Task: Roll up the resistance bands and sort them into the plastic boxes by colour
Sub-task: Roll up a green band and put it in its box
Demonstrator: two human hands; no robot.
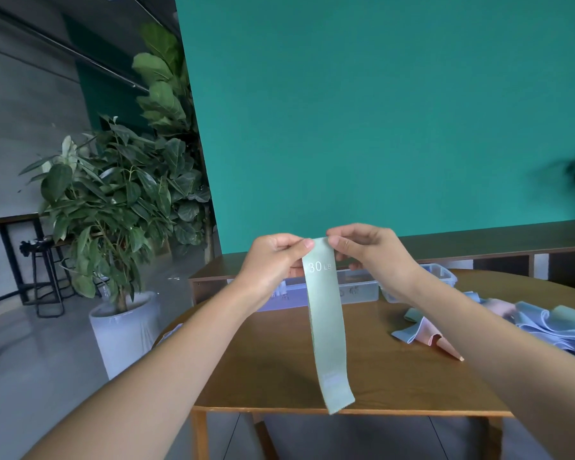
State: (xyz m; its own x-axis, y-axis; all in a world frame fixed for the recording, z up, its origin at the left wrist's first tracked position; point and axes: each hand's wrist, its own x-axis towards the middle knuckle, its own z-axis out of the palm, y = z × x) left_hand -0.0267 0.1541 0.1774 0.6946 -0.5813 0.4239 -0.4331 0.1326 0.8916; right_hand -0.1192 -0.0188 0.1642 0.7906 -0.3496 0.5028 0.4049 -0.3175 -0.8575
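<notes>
We hold the pale green fabric resistance band (326,327) above the wooden counter (279,376), left hand (273,260) and right hand (369,250) pinching its top corners. It hangs limp, light and soft. We judge rolling best started from this top edge, fingers (307,243) pinched close.

Both hands, left hand (273,257) and right hand (369,250), pinch the top edge of a pale green band (326,323) hanging above the wooden table (273,370); loose bands (545,327) lie at its right edge, plastic boxes (359,287) along the far edge.

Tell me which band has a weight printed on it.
The pale green band pinched at its top by both hands, marked 30 LB; no print shows on the pile of bands at right.
</notes>
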